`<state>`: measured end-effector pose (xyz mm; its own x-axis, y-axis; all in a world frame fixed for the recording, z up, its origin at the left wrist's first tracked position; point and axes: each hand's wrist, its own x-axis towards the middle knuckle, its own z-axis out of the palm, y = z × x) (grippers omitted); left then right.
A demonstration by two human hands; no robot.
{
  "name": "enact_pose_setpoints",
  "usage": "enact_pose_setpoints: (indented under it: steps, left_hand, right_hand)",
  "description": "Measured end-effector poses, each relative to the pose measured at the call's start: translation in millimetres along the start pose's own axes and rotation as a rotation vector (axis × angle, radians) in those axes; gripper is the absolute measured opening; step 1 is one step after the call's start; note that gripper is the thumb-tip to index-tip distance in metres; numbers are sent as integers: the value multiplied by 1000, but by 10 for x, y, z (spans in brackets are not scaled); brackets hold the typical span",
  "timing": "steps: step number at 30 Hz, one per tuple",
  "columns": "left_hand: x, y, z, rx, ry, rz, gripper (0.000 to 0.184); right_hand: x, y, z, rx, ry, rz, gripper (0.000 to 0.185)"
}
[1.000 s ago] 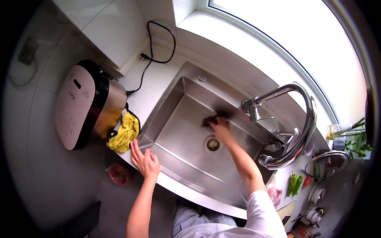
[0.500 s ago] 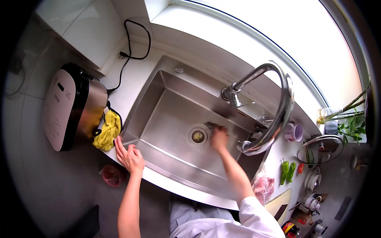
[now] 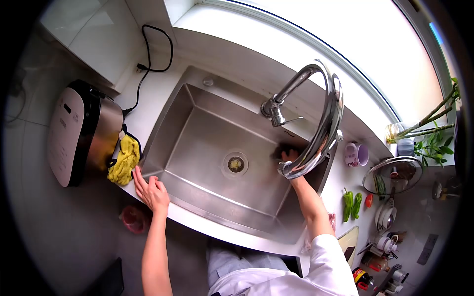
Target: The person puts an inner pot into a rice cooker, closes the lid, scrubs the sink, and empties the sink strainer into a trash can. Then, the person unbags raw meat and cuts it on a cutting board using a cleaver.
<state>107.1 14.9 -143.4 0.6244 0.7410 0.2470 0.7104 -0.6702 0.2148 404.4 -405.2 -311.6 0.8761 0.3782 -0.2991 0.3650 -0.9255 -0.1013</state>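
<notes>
My left hand point(image 3: 152, 193) rests with spread fingers on the front left rim of the steel sink point(image 3: 212, 143), its fingertips beside a yellow cloth point(image 3: 125, 160). Deep in the right part of the sink is my right hand point(image 3: 291, 159), partly hidden behind the curved chrome faucet point(image 3: 326, 133). Its fingers bend over a dark patch at the sink's back wall; whether that is an object or a shadow I cannot make out. Left of this hand, bits of pale yellowish debris lie in the drain point(image 3: 236, 164).
A rice cooker point(image 3: 74, 133) stands left of the sink, with a black cord point(image 3: 147, 66) behind. To the right are a purple mug point(image 3: 356, 154), green peppers point(image 3: 352, 204), a glass lid point(image 3: 393, 175), a cutting board point(image 3: 348, 242) and a plant point(image 3: 434, 143).
The view has shifted, so the sink appears further left. My right hand has moved from behind the drain to the sink's right side. My left hand has stayed on the rim.
</notes>
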Motion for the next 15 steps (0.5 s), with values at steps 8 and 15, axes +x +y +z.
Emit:
enact_pose_setpoints:
  steps: [8,15]
  left_hand:
    - [5,-8,13,11,7,6,7]
    - [44,5,9,0,15,-6,6]
  right_hand:
    - [-1172,-313,152,-137,-149,192,35]
    - [-1572,-711,532,274,-436,782,60]
